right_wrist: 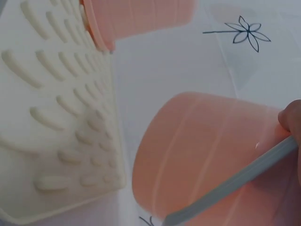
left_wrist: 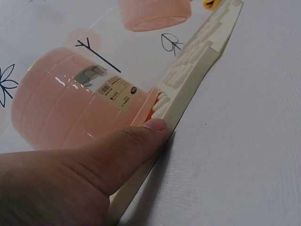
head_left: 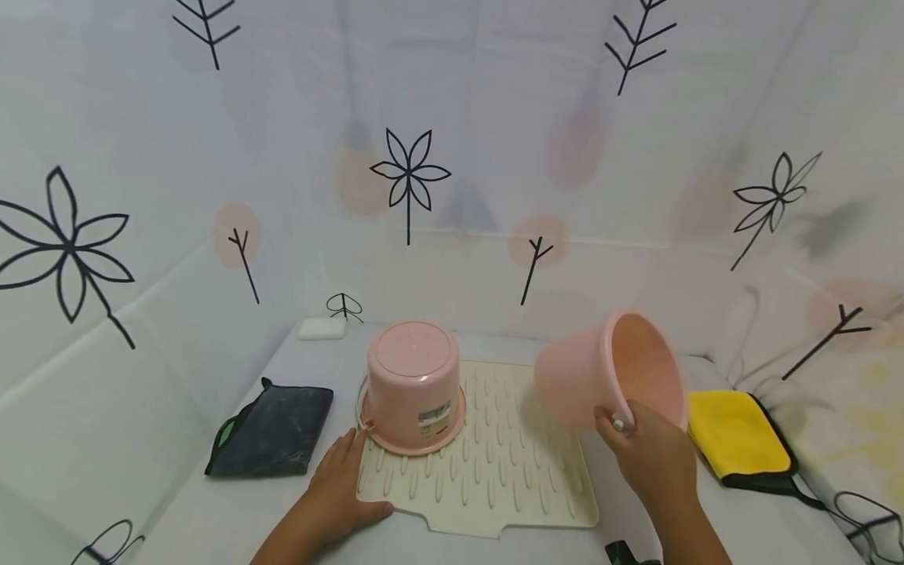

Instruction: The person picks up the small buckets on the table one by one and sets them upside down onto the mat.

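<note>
My right hand (head_left: pixel 653 455) grips the rim of a pink bucket (head_left: pixel 574 384), tilted on its side with its mouth toward the right, above the right part of a cream ribbed draining tray (head_left: pixel 523 471). A grey handle (right_wrist: pixel 235 181) crosses that bucket in the right wrist view. Upside down on the tray's left part stands a second pink bucket (head_left: pixel 410 384) with a label on its side. My left hand (head_left: pixel 335 490) rests at the tray's front left corner, fingers extended along the side. Its thumb (left_wrist: pixel 136 141) presses against the front edge in the left wrist view.
A dark folded cloth (head_left: pixel 275 431) lies left of the tray. To the right is a yellow cloth (head_left: pixel 741 435) with a dark border. A small white block (head_left: pixel 321 328) sits at the back left. A dark object (head_left: pixel 625 553) shows at the front edge. Patterned white sheeting surrounds the table.
</note>
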`<action>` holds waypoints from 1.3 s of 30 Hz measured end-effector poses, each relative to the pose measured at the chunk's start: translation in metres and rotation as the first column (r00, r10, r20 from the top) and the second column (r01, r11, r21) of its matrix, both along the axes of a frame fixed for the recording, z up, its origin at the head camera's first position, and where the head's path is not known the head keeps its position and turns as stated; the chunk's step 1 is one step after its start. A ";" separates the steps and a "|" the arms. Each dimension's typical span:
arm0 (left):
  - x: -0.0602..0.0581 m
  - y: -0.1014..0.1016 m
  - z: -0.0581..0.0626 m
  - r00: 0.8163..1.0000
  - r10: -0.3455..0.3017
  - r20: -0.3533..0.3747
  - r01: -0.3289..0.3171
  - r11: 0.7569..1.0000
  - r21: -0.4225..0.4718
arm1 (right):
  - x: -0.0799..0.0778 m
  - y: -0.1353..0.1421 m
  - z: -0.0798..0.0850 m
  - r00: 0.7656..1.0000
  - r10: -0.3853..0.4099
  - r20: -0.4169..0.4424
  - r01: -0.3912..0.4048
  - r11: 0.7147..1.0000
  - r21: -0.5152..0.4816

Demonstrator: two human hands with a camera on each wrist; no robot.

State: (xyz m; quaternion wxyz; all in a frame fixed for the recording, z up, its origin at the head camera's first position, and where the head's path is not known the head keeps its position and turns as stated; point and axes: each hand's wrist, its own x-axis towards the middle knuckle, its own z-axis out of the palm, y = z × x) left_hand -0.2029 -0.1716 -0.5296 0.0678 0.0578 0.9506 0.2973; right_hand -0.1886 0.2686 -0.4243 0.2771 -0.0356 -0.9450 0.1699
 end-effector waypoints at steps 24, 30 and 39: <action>0.003 0.002 0.014 0.999 0.029 -0.029 -0.027 0.997 0.070 | 0.012 -0.009 -0.017 0.974 -0.017 0.224 0.138 0.832 -0.537; 0.003 0.005 0.017 0.998 0.056 -0.009 -0.055 0.995 0.079 | 0.011 -0.007 -0.021 0.976 0.007 0.218 0.135 0.765 -0.630; 0.003 0.004 0.039 0.971 0.203 -0.125 -0.173 0.961 0.214 | 0.013 -0.012 -0.023 0.984 0.040 0.175 0.103 0.671 -0.734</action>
